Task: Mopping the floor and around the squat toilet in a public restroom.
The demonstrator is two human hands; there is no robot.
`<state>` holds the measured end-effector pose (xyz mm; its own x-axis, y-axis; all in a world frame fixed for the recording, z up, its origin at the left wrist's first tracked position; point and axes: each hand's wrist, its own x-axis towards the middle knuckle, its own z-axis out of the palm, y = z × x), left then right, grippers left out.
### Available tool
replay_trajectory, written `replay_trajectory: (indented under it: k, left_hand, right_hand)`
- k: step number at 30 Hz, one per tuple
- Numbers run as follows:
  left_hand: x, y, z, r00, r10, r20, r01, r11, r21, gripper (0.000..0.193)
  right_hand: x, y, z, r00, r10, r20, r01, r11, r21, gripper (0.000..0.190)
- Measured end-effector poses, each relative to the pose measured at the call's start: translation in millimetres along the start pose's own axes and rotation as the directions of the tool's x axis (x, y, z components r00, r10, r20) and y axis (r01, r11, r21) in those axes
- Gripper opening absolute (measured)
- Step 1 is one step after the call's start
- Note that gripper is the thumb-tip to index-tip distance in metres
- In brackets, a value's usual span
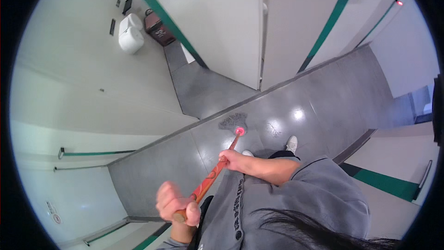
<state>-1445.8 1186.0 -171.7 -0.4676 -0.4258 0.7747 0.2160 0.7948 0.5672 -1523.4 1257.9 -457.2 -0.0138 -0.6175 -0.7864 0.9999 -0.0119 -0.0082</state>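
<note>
My left hand [178, 203] is closed round the top end of a mop's orange-red patterned handle [208, 180], at the lower left of the view. Further down the handle, my right hand [229, 159] grips it with the forearm reaching across my body. The handle slopes away to a pink-red socket [239, 131]. From that socket a grey string mop head [234, 121] fans out on the grey tiled floor, just short of the dark threshold strip. White shoes [292, 142] show near the mop, one of them partly hidden by my arm.
Beyond the threshold a white door [222, 24] with a green stripe stands ajar on a cubicle. Inside are a brown bin [159, 29] and a white wall dispenser [131, 36]. More panels with green stripes line the passage; wet-looking marks [274, 128] shine on the floor.
</note>
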Motion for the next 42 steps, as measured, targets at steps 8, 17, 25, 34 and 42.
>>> replay_trajectory:
  k: [8,17,25,34,42]
  left_hand:
    - [13.8,54.1,97.2,0.899,0.147,0.412,-0.069,0.978,-0.197,0.020]
    - [20.6,97.5,210.9,0.871,0.008,0.491,0.139,0.955,-0.263,0.029]
    - [38.0,83.1,255.1,0.807,0.190,0.559,0.206,0.796,-0.569,0.025]
    - [47.3,86.5,311.7,0.723,0.396,0.566,0.123,0.733,-0.669,0.020]
    - [2.0,161.4,429.5,0.584,0.585,0.563,0.046,0.668,-0.742,0.011]
  right_hand:
    - [-51.8,-50.8,-79.8,0.988,-0.141,0.066,0.127,0.974,0.185,0.010]
    - [-152.1,-95.9,-154.9,0.961,-0.149,-0.235,0.217,0.930,0.298,0.006]
    - [-166.8,-118.1,-165.7,0.909,-0.276,-0.311,0.390,0.825,0.409,0.012]
    - [-197.5,-177.1,-204.7,0.756,-0.416,-0.506,0.617,0.712,0.337,0.014]
    - [-277.8,-269.1,-324.0,0.629,-0.327,-0.706,0.722,0.581,0.374,0.021]
